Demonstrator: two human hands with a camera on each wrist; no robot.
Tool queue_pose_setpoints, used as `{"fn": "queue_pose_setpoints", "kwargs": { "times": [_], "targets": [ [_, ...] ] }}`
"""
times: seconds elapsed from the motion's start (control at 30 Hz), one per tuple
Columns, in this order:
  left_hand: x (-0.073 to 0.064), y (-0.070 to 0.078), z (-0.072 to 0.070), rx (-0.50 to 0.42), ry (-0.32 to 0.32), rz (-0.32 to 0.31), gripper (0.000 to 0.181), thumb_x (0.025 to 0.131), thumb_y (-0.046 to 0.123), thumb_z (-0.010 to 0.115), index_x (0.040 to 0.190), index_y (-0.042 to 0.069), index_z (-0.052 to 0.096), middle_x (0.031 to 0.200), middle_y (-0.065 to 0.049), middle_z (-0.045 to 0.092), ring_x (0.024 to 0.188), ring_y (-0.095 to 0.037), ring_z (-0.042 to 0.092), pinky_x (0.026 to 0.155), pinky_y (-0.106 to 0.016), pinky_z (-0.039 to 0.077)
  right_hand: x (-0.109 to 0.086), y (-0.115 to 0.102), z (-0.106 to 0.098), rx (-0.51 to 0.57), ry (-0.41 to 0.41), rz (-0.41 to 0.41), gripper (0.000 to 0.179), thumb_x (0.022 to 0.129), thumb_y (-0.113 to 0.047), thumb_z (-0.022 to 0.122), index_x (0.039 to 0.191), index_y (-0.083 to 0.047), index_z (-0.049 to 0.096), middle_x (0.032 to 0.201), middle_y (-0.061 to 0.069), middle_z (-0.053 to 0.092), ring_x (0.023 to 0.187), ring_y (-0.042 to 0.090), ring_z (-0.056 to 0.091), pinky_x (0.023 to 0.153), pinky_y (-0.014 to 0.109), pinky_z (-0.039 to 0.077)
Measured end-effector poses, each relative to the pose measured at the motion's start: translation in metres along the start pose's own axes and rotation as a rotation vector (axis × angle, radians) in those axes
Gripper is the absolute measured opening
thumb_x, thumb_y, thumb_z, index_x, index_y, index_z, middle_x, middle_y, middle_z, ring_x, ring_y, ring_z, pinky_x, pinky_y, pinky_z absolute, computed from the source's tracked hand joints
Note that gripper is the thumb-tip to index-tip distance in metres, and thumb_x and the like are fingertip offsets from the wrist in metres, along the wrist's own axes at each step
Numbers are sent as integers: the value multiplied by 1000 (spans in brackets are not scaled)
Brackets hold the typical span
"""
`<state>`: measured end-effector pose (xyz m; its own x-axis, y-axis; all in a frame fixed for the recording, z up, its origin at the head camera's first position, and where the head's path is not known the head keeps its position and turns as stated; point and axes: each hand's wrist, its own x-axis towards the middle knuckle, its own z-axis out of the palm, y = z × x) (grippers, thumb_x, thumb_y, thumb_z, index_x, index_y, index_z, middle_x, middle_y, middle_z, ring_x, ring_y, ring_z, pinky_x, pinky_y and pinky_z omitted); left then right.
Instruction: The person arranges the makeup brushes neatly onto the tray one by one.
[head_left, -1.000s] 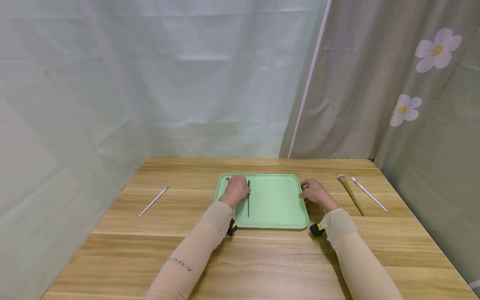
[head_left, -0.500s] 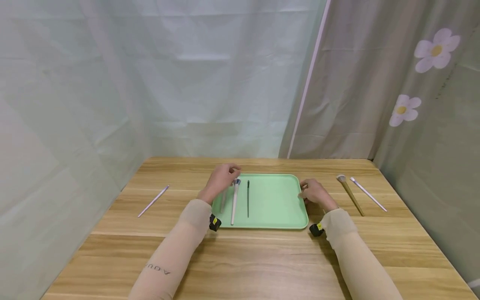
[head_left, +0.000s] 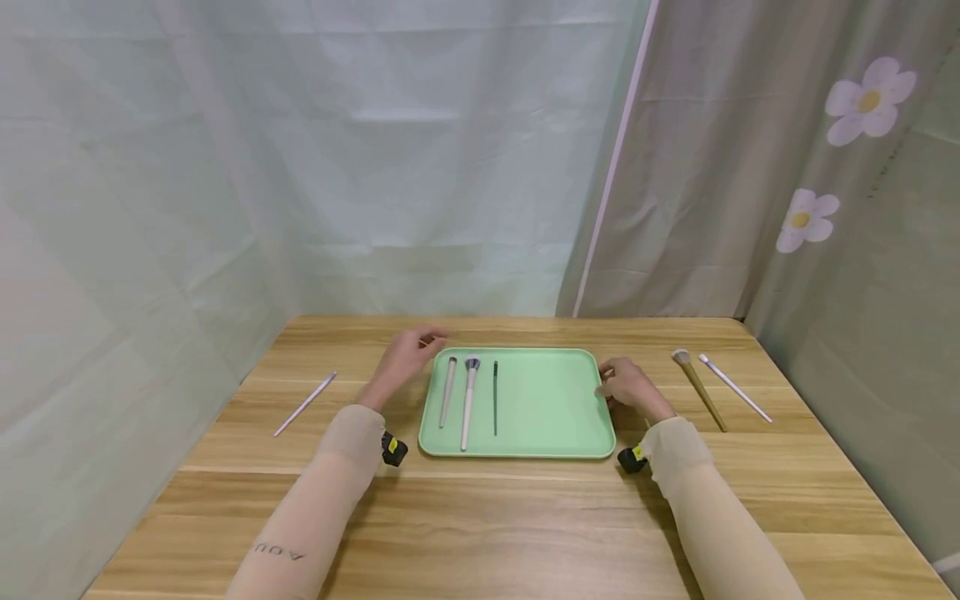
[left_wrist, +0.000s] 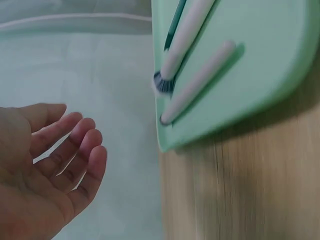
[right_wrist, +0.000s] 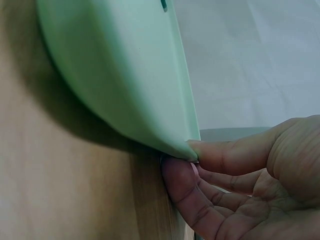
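Note:
A pale green tray [head_left: 551,408] lies on the wooden table. Three makeup brushes rest in its left half: a short pink-handled brush [head_left: 447,393], a longer fluffy brush [head_left: 468,404] and a thin dark brush [head_left: 495,400]. My left hand [head_left: 405,358] hovers just beyond the tray's left rim, and the left wrist view shows its fingers [left_wrist: 85,165] loosely bent with nothing in them. At the tray's right rim my right hand [head_left: 633,387] pinches the edge between thumb and forefinger, seen closely in the right wrist view.
On the table [head_left: 525,533] left of the tray lies a thin lilac brush [head_left: 305,404]. To the right are a large brush with a tan handle [head_left: 699,390] and a slim white-tipped brush [head_left: 735,387]. Hanging curtains [head_left: 435,167] stand behind and beside the table.
My left hand has lifted away from the brushes in the tray and moved left past its rim, uncovering them. My right hand has stayed at the right rim.

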<state>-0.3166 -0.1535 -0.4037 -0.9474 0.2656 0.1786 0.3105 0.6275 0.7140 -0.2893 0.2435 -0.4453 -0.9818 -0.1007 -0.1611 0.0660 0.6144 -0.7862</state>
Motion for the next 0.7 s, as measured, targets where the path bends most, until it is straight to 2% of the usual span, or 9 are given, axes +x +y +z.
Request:
{"fn": "queue_pose_setpoints", "kwargs": {
  "times": [0.27,0.57,0.7],
  "targets": [
    [-10,-21,-28,69,0,-40,40,111,30,54,140,5,64,131,-20,67,118,-36,62,93,-51,55,-1,2,1,10,-16,2,42,95,5,63,135,16,53,110,27,61,75,26,65,66,34,60],
    [-27,-45,-59,109,46,-41,40,111,24,54,141,0,61,132,-26,64,120,-42,60,96,-56,52,-1,0,2,5,-6,1,40,95,6,64,132,16,55,104,24,61,72,24,63,64,34,59],
    [-36,-52,-72,122,45,-57,40,111,23,54,143,0,60,132,-26,64,121,-43,59,95,-56,52,-1,-1,1,-7,-12,-13,42,95,7,64,133,18,53,101,24,61,70,24,63,64,35,60]
  ]
}}
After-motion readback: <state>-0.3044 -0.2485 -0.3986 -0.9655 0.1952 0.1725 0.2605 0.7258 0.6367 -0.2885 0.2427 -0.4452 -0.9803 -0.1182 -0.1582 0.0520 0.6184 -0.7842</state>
